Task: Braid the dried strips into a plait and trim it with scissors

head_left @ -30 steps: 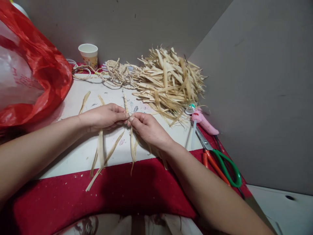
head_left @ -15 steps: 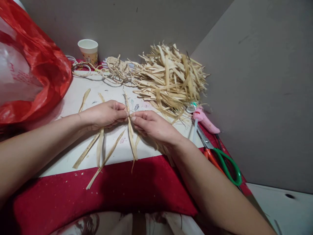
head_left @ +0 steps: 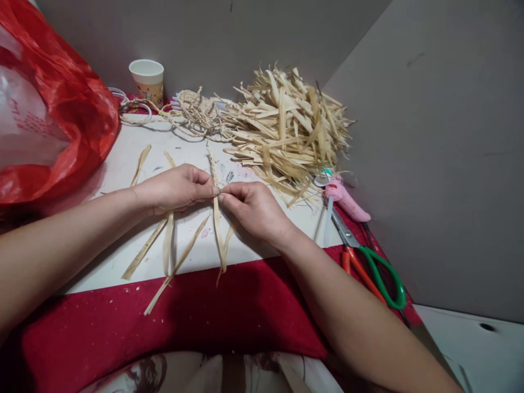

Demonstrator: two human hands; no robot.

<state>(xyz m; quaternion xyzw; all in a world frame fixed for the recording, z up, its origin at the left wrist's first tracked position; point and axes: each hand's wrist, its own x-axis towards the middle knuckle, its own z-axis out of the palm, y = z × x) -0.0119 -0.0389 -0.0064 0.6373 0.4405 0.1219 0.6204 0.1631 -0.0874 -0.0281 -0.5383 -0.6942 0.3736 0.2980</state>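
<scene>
Honestly, this straw cord point(head_left: 213, 170) should feel featherlight and papery, maybe prone to splitting if bent hard. It's left of the dry-strip pile point(head_left: 290, 125) and nearer me. My left hand point(head_left: 180, 186) pinches it where the loose tails point(head_left: 218, 229) start, a good spot I reckon, and my right hand point(head_left: 254, 208) pinches just beside that, seemingly on a strand of it.

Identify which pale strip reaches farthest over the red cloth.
The slanting strip below the left hand, its tip well over the red cloth; neighbouring strips stop near the white board's edge.
</scene>
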